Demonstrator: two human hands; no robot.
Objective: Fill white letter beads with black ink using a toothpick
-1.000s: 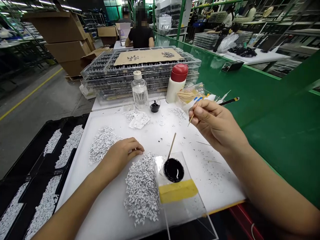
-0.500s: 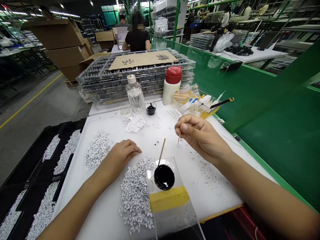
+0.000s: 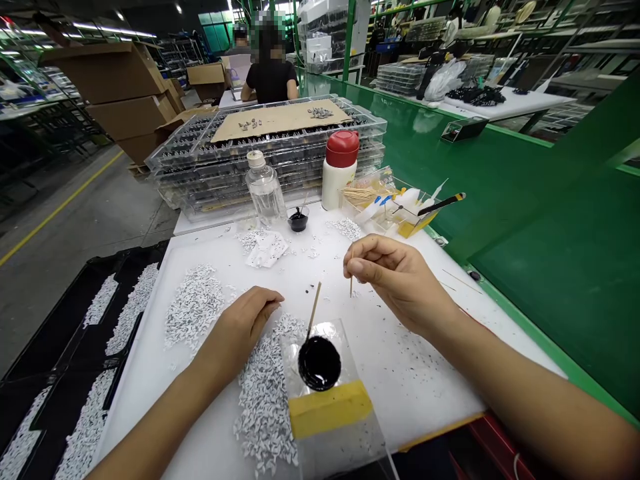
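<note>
My right hand (image 3: 395, 273) pinches a wooden toothpick (image 3: 351, 285) between thumb and fingers, its tip pointing down close to the white table. To the left, my left hand (image 3: 245, 317) rests at the top edge of a pile of small white curved pieces (image 3: 265, 413). Its thumb and fingertips are pressed together; whatever they hold is too small to make out. Between the hands lies a clear plastic block (image 3: 345, 437) with yellow tape across it. On the block sits a round pool of glossy black liquid (image 3: 319, 363), with another thin wooden stick (image 3: 314, 308) standing tilted in it.
A second white pile (image 3: 194, 303) lies left. Behind are a clear bottle (image 3: 265, 193), a small cup of black liquid (image 3: 298, 220), a red-lidded flask (image 3: 340, 170) and a toothpick box (image 3: 387, 203). Stacked clear trays (image 3: 200, 180) stand farther back. Black trays (image 3: 65, 333) hold white pieces. A person (image 3: 270, 73) sits ahead.
My right hand has shifted slightly left, and the toothpick now hangs more upright. My left hand's fingers point a little higher. The whole view has shifted slightly.
</note>
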